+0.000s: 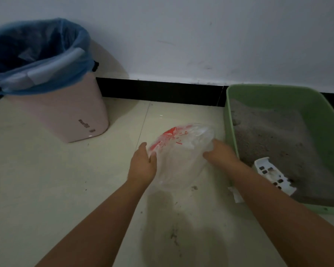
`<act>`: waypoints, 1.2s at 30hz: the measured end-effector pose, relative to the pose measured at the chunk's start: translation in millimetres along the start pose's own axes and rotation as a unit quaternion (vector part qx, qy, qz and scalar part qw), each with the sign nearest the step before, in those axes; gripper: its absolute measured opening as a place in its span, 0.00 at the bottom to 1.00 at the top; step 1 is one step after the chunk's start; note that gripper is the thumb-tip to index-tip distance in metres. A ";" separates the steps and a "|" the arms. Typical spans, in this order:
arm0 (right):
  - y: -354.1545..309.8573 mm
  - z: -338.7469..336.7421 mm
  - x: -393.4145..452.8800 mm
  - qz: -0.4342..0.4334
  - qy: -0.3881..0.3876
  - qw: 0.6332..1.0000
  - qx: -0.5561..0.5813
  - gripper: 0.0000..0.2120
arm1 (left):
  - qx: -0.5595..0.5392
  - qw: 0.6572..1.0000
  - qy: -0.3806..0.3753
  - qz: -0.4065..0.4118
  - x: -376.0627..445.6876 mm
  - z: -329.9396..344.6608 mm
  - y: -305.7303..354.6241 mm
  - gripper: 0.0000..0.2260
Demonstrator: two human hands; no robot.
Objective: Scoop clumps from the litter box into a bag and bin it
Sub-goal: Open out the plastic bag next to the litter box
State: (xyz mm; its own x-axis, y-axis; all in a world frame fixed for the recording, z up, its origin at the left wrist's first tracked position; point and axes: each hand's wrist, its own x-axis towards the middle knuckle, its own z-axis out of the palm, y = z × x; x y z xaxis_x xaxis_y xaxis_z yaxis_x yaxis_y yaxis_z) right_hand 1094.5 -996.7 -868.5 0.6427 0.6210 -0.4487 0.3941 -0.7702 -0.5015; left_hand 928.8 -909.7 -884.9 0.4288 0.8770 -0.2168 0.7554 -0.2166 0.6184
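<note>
Clear plastic bag [178, 151], red-printed, thin, limp, slippery and judged near weightless, is held above the floor just left of the green litter box [232, 135], pinched at opposite edges by left hand [142, 164] and right hand [221, 153], best gripped at its mouth.
</note>
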 end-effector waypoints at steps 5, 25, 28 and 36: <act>-1.7 -4.5 -11.5 -0.054 -0.044 0.992 -0.106 0.21 | 0.152 0.986 -0.054 0.037 -13.3 7.2 9.5 0.26; 101.7 -69.6 -92.0 -0.064 -0.114 0.990 -0.058 0.21 | 0.393 0.893 -0.067 0.211 -35.9 42.5 150.0 0.17; 111.5 -81.3 -100.1 0.022 -0.155 0.988 -0.005 0.11 | 0.405 0.877 -0.086 0.244 -40.6 52.8 166.2 0.17; 153.0 -137.2 -117.8 0.069 -0.143 0.986 -0.043 0.29 | 0.441 0.824 -0.100 0.341 -26.7 92.4 172.9 0.15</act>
State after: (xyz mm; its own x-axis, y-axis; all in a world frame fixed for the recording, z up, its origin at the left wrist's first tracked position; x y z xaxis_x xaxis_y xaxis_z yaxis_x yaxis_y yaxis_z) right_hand 1169.2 -1207.7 -790.9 0.4881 0.5158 -0.7041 0.3781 -0.8520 -0.3621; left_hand 1093.7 -1010.3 -842.0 0.9093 0.3530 -0.2204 0.3330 -0.9348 -0.1233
